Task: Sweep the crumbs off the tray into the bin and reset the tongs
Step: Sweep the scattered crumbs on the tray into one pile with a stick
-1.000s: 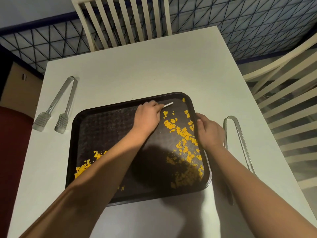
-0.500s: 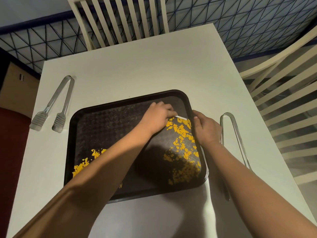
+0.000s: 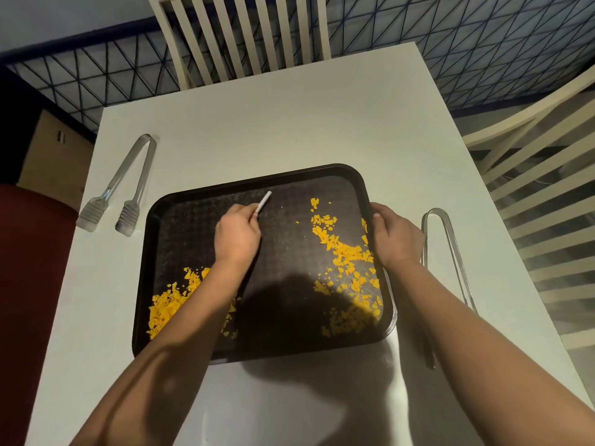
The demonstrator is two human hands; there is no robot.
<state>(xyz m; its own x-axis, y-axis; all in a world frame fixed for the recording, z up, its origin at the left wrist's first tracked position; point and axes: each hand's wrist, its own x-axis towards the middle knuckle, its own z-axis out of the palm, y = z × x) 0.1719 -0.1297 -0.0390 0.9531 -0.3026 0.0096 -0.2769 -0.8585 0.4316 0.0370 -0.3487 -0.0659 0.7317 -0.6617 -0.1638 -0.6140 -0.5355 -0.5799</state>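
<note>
A: Item, tray (image 3: 206, 201): dark, steadied at its right rim by the right hand (image 3: 394, 236), fingers curled over the edge. Orange crumbs (image 3: 346, 255) are heaped along its right side; a second heap (image 3: 167, 304) lies at its near-left corner.

B: Item, thin white stick (image 3: 263, 202): pinched in the left hand (image 3: 236, 235) over the tray's middle. The left heap is best drawn rightward in low, short strokes, so nothing is flicked over the rim.

A: Tongs: one pair (image 3: 122, 188) left of the tray, one (image 3: 447, 252) right. No bin is seen.
</note>
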